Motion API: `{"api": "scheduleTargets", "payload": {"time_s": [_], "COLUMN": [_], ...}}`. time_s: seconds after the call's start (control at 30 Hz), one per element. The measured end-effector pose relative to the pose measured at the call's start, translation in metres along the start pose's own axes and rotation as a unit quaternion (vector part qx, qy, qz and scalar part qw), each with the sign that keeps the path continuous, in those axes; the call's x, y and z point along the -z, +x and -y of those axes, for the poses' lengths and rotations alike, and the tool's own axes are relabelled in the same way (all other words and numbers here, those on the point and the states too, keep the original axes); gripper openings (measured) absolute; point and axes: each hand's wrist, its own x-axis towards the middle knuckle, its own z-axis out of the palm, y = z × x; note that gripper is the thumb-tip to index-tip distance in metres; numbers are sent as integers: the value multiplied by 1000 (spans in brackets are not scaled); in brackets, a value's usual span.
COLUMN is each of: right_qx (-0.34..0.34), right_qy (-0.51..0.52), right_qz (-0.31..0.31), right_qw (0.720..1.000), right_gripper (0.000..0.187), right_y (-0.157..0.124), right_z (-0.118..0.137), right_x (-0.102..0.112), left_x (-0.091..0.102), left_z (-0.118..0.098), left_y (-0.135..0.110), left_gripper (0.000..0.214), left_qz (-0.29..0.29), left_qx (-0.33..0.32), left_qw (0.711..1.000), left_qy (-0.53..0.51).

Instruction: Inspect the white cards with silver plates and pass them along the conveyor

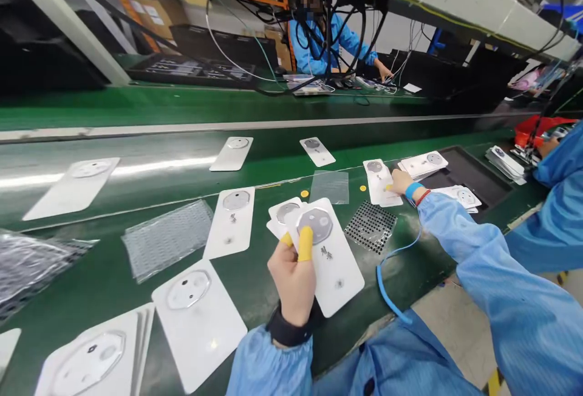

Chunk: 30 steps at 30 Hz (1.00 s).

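Nearest us, a loose white plate (200,326) and a stack of similar plates (93,356) lie on the green worktop (255,299) to our left. Our left hand (294,280), black band (286,326) at the wrist, is clamped on a held plate (337,262), the thumb in its yellow cover (305,244) pressed over the face. That plate's long axis runs away from us and leans a little left, its grey disc at the far end.

Just beyond the fingers sit a few smaller-looking plates (277,211), partly hidden by the held one. To its right is a black perforated sheet (371,226); to the left, a bubble-wrap bag (168,238) and another plate (230,223).

Farther off and to the right, our right hand (401,182) touches the edge of an overlapping pair of plates (378,180). We cannot tell whether its fingers pinch them or only rest there. This pair lies beyond and right of the held plate, much nearer the right hand than the left, with long axes roughly along the same line. Beside that hand, more plates (423,164) overlap a dark tray (478,171).

Past all this, single plates (232,153) are spaced along the line, and a co-worker (339,44) in blue sits opposite.
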Motion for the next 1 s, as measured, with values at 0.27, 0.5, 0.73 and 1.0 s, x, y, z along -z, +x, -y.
{"api": "scheduleTargets", "payload": {"time_s": [0.27, 0.5, 0.73, 1.0], "right_qx": [231, 384, 575, 538], "right_qy": [-54, 36, 58, 213], "right_qz": [-49, -58, -1, 14], "right_qw": [970, 921, 816, 815], "right_gripper": [51, 25, 36, 22], "right_y": [-95, -118, -128, -133], "right_z": [-18, -54, -31, -13], "right_x": [-59, -83, -37, -33], "left_x": [-1, 3, -22, -25], "left_z": [8, 22, 15, 23], "left_y": [11, 21, -2, -8], "left_gripper": [78, 24, 38, 40], "left_qz": [16, 156, 336, 285], "left_qx": [-45, 0, 87, 157], "left_qw": [998, 975, 930, 944], "left_qy": [32, 158, 119, 53]}}
